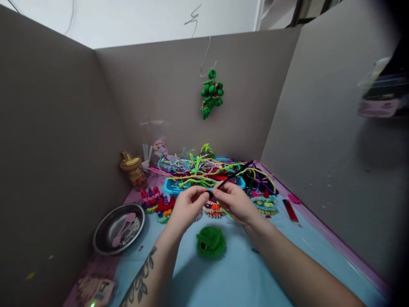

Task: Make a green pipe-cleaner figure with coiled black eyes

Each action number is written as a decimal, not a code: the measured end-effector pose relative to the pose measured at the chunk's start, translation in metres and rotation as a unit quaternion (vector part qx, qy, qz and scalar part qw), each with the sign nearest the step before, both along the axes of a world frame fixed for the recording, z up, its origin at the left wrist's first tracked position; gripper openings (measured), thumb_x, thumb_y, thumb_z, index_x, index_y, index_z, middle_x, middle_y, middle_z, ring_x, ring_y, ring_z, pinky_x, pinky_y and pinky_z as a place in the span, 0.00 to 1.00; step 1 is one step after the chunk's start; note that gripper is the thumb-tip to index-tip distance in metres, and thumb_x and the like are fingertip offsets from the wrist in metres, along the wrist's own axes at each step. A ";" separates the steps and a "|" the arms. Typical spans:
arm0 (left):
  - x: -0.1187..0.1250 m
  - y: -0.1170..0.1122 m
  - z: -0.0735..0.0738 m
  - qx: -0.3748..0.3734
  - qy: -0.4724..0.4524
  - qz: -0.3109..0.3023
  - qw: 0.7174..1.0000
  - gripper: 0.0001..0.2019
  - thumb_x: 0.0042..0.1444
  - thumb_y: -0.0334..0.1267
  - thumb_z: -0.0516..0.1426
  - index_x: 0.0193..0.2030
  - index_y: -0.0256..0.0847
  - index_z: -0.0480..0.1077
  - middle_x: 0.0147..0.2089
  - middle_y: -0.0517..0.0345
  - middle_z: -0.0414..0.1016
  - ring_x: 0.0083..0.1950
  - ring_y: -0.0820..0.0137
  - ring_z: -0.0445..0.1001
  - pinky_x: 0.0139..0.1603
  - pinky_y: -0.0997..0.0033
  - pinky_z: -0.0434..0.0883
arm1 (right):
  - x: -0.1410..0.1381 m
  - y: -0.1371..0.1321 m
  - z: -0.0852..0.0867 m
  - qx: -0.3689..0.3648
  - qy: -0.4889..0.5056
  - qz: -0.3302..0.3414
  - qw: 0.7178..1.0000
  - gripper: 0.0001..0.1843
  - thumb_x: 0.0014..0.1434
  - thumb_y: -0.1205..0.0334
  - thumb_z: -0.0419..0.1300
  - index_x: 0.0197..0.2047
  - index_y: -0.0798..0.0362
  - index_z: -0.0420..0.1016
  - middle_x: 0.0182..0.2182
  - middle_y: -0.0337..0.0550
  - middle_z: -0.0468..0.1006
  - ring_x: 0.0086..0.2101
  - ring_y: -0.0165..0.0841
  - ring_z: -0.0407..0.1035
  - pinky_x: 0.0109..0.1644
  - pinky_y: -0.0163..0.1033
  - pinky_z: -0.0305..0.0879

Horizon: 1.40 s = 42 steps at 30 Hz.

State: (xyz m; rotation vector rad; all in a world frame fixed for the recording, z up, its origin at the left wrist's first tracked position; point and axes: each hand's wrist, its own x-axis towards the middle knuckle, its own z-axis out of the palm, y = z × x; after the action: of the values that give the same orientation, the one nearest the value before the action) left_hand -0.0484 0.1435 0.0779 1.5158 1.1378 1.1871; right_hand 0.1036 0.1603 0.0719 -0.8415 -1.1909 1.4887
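Both hands meet over the middle of the table, thumbs and forefingers pinched close together. A black pipe cleaner [235, 175] runs between them, its long end sticking up to the right out of my right hand [234, 201]. My left hand [189, 205] grips its other end, where a short dark bit shows at the fingertips. Below the hands, on the blue table cover, sits a green fuzzy pipe-cleaner figure [211, 242] with a dark round spot on its left side. Nothing touches that figure.
Behind the hands, a blue tray [169, 185] overflows with colourful pipe cleaners [198, 168]. Several finished fuzzy pieces [151, 198] line its front. A metal bowl [140, 221] with a pink tool stands left, near a brown cup [132, 170]. Grey panels [153, 85] enclose the table; a green ornament [212, 91] hangs ahead.
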 end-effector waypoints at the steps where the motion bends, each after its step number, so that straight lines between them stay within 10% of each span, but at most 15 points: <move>1: 0.000 0.000 0.000 0.005 -0.007 -0.006 1.000 0.12 0.50 0.40 0.59 0.38 0.35 0.73 0.32 0.56 0.75 0.31 0.72 0.71 0.33 0.74 0.67 | 0.000 0.000 0.000 -0.001 -0.004 0.003 1.000 0.20 0.42 0.49 0.68 0.27 0.55 0.67 0.15 0.28 0.60 0.15 0.20 0.47 0.18 0.30 0.40; 42: -0.003 -0.006 0.007 -0.046 0.042 -0.085 0.994 0.09 0.51 0.40 0.58 0.27 0.36 0.70 0.22 0.61 0.70 0.24 0.76 0.67 0.24 0.78 0.62 | 0.000 -0.001 -0.004 0.014 -0.025 0.029 0.999 0.22 0.45 0.49 0.67 0.22 0.52 0.59 0.14 0.27 0.57 0.15 0.21 0.48 0.18 0.30 0.42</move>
State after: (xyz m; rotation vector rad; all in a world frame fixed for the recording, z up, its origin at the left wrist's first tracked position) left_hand -0.0512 0.1377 0.0845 1.5717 1.0797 0.9517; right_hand 0.1037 0.1588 0.0681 -0.8360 -1.2791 1.5024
